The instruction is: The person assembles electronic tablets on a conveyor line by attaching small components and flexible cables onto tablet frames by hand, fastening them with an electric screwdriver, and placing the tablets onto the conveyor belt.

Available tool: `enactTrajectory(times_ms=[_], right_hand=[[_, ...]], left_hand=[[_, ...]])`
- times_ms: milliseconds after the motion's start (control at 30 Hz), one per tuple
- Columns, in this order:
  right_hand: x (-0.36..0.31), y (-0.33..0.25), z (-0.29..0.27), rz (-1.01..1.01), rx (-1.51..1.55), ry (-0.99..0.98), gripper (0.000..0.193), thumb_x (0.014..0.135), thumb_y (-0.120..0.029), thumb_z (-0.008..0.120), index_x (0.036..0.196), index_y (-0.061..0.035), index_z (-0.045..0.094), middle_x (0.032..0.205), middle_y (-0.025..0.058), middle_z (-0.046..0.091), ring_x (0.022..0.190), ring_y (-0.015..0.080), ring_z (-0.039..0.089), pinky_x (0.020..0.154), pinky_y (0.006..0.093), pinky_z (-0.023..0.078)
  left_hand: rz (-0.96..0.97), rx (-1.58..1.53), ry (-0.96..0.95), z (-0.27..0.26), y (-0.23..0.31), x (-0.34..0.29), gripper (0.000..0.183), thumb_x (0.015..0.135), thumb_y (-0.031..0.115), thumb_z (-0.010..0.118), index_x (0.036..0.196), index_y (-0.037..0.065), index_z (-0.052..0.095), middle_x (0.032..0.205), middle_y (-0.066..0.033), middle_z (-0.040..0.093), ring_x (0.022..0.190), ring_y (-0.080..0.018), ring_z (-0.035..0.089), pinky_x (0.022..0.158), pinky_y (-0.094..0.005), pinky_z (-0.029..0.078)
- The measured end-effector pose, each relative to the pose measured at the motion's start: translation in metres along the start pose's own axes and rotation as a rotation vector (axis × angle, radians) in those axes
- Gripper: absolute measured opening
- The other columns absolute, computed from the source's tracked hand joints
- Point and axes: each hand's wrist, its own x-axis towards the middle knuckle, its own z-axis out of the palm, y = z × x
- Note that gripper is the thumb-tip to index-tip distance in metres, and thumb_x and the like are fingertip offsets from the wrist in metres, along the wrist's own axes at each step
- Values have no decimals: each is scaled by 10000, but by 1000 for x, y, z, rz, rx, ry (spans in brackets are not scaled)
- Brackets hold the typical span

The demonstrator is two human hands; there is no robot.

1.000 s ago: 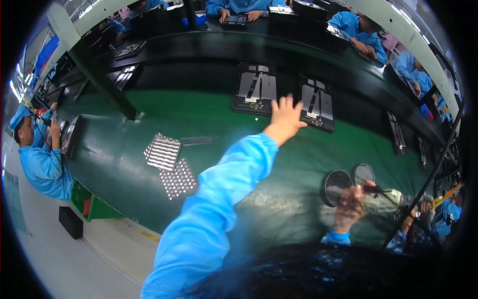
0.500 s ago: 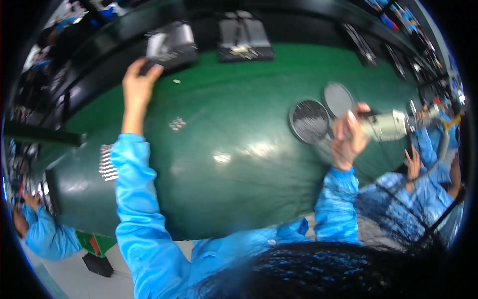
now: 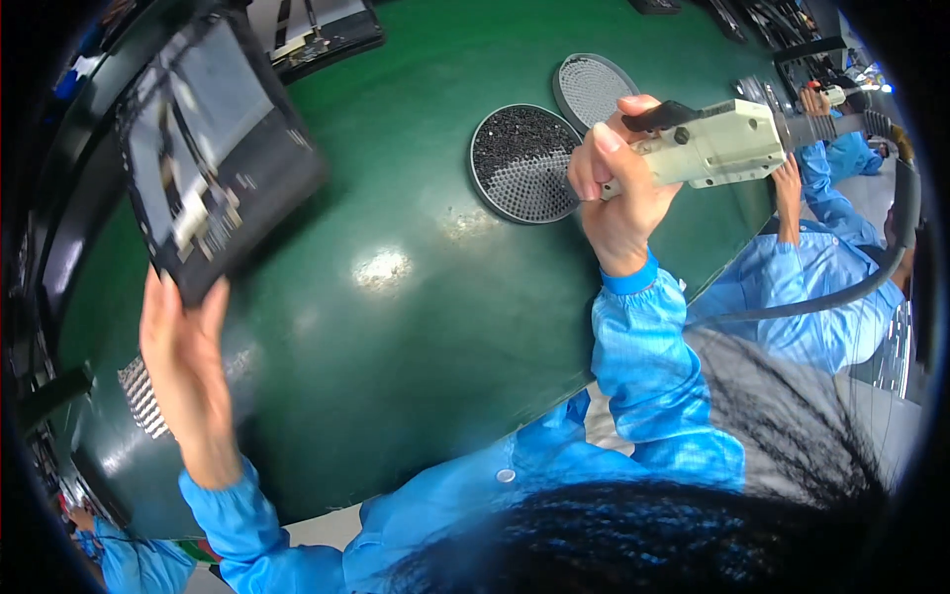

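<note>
My left hand (image 3: 183, 361) grips the near corner of a black flat device casing (image 3: 262, 193) with grey plates and a pale connector strip inside. It is tilted up off the green table and slightly blurred. In my right hand (image 3: 625, 193) is a pale green power screwdriver (image 3: 727, 144), its corrugated cable running off to the right. The fingers wrap round its narrow end, which is mostly hidden. Just left of that hand lies a round perforated tray (image 3: 529, 188) partly filled with small black pieces, probably screws. A second round tray (image 3: 594, 89) of grey holes sits behind it.
Another black casing (image 3: 332, 35) lies on the green table (image 3: 416, 366) at the back left. A stack of pale strips (image 3: 145, 398) is at the left. Co-workers in blue sleeves (image 3: 782, 267) sit close on the right, beside the grey hose (image 3: 821, 302).
My left hand has lifted the casing from the back row and brought it nearer and to the left. The right hand still holds the screwdriver. The whole view has shifted.
</note>
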Motion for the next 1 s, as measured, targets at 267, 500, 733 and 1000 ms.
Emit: enactTrajectory(times_ms=[267, 500, 733, 1000], right_hand=[[-2, 5, 3, 29, -40, -4, 304, 842, 41, 647, 1121, 16, 528, 630, 46, 506, 436, 106, 431, 393, 269, 359], [-3, 6, 5, 8, -140, -48, 313, 863, -22, 609, 1160, -23, 513, 645, 38, 437, 415, 108, 364, 383, 268, 291], [-12, 15, 14, 60, -88, -23, 265, 844, 44, 679, 1048, -54, 542, 829, 34, 540, 482, 103, 453, 411, 261, 356], [-11, 19, 15, 1, -95, 13, 247, 891, -3, 592, 1131, -34, 542, 681, 15, 436, 473, 88, 381, 420, 248, 315]], left_hand=[[-321, 54, -60, 29, -32, -75, 661, 952, 59, 574, 1496, -48, 215, 1350, -201, 527, 1151, -267, 617, 931, -404, 569], [-385, 25, -119, 21, -51, -75, 668, 924, -4, 590, 1490, -26, 236, 1345, -191, 526, 1171, -256, 593, 938, -413, 560], [-205, 428, -270, 5, -36, -88, 701, 867, -95, 648, 1460, -20, 282, 1312, -156, 459, 1103, -200, 590, 851, -299, 552], [430, 1319, -67, -36, -5, -7, 403, 786, 147, 798, 1140, 33, 643, 1079, -110, 575, 816, -219, 587, 713, -324, 498]])
